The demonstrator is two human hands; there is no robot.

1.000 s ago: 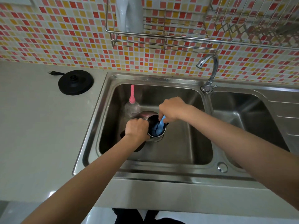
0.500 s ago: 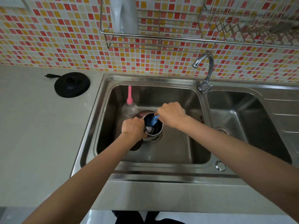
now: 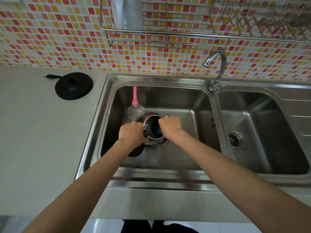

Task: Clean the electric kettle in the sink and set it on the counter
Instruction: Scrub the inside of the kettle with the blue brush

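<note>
Flanking kettle (image 3: 148, 118): left hand (image 3: 132, 134), right hand (image 3: 170, 126) gripping brush (image 3: 155, 128).

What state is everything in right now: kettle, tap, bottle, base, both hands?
Kettle: lid open, in the left basin.
Left hand: grips the kettle.
Right hand: holds a blue scrubber inside the kettle.
Tap: no water running.
Bottle: upright, pink nozzle on.
Kettle base: on the counter, unplugged.

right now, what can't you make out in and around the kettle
All in the head view:
- the blue tool in the kettle: the right hand covers its grip, and its type is unclear in the dark interior
- the kettle's handle: mostly under the left hand
- the drain: mostly behind the kettle
- the white object in the rack: cut off by the top edge
</note>
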